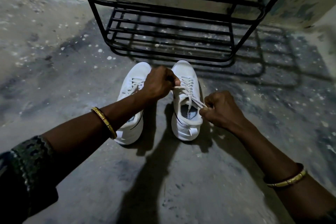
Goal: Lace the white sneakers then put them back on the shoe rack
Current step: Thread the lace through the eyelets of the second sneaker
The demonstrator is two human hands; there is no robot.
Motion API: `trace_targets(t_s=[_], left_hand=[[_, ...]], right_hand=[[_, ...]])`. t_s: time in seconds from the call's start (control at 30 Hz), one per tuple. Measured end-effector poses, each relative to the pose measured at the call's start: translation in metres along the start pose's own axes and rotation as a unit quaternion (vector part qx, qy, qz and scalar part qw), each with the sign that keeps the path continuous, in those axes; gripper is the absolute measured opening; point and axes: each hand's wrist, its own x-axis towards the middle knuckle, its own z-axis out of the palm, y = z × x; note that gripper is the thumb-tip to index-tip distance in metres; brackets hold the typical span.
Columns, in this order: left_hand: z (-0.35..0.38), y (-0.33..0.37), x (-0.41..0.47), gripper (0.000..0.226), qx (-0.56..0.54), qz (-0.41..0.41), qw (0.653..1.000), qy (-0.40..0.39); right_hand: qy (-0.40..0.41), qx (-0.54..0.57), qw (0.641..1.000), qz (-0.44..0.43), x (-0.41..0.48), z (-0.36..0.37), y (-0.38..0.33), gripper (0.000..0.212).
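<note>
Risk: the flat white lace looked taut between both fists; an uneven pull could probably drag one end back out of an eyelet or leave the ends unequal for tying.
Left hand: closed tight, pinching one lace end above the right-side white canvas sneaker.
Right hand: also fisted, gripping the other lace end just beside that shoe's collar.
Left-side white sneaker: already laced, standing beside its pair on the speckled grey concrete floor.
Black metal-bar shoe rack: stood near, beyond the toes, its visible shelves bare.
</note>
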Motion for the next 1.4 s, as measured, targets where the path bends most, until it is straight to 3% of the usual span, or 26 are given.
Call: trace_targets(t_s=[0.3,0.57,0.73,0.8,0.87,0.93,1.0,1.1,1.23,1.3,1.4], left_hand=[[0.01,0.007,0.002,0.015,0.081,-0.026,0.995,0.06],[0.013,0.002,0.007,0.015,0.047,-0.044,0.992,0.107],[0.011,0.0,0.007,0.011,0.064,-0.025,0.995,0.07],[0.01,-0.002,0.007,0.006,0.028,-0.014,0.999,0.044],[0.009,-0.002,0.005,0.017,-0.049,-0.03,0.998,0.008],[0.008,0.001,0.0,0.039,-0.134,-0.082,0.987,-0.036],[0.008,0.005,-0.003,0.054,-0.191,-0.156,0.967,-0.066],[0.009,0.011,-0.004,0.059,-0.231,-0.23,0.942,-0.074],[0.019,0.014,-0.003,0.048,-0.255,-0.229,0.938,-0.052],[0.021,0.014,-0.002,0.034,-0.256,-0.221,0.94,-0.041],[0.023,0.01,-0.001,0.035,-0.263,-0.202,0.943,-0.02]], right_hand=[[-0.03,-0.035,0.999,0.003,-0.01,0.006,-0.002,0.029],[-0.056,-0.034,0.998,0.013,-0.013,0.011,0.001,0.032],[-0.066,-0.005,0.997,0.031,-0.012,0.006,-0.002,0.034],[-0.056,0.013,0.998,0.028,-0.011,0.003,-0.004,0.033],[-0.04,0.032,0.998,0.032,-0.01,0.0,-0.004,0.026],[-0.037,0.041,0.997,0.053,-0.01,-0.005,-0.005,0.023],[-0.046,0.049,0.995,0.08,-0.011,-0.005,-0.008,0.036],[-0.023,-0.005,0.998,0.061,-0.012,0.003,-0.019,0.045],[0.068,-0.09,0.994,0.012,0.001,0.016,-0.031,0.036],[0.097,-0.104,0.99,0.017,0.008,0.021,-0.035,0.033],[0.129,-0.106,0.985,0.035,0.011,0.029,-0.037,0.033]])
